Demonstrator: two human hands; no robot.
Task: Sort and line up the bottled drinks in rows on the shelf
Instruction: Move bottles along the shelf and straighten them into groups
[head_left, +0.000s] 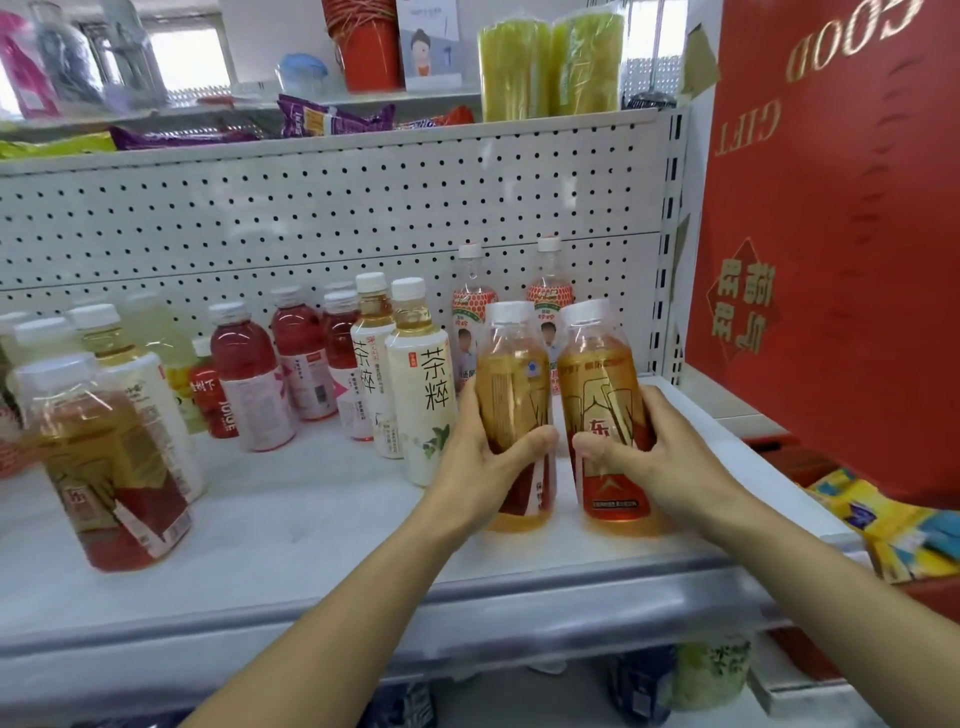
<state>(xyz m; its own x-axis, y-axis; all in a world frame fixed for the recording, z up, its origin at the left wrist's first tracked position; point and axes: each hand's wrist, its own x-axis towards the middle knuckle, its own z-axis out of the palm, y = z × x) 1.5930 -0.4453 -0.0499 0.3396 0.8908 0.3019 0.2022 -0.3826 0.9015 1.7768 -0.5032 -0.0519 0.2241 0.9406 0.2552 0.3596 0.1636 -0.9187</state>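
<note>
Two amber tea bottles with red and gold labels stand side by side at the right of the white shelf (291, 525). My left hand (488, 457) grips the left tea bottle (511, 384) around its lower half. My right hand (654, 462) grips the right tea bottle (597, 374) the same way. Behind them stand two tall bottles with red-patterned labels (470, 306). To their left are two white-labelled tea bottles (423, 384), several red drink bottles (244, 374), pale yellow bottles (156, 338) and another amber tea bottle (104, 457) near the front left.
A white pegboard back panel (332, 208) closes the shelf behind. A large red gift box (831, 234) hangs close at the right. Snack packs (322, 117) and green packages (550, 62) lie on the upper shelf. Yellow packs (883, 525) sit low right.
</note>
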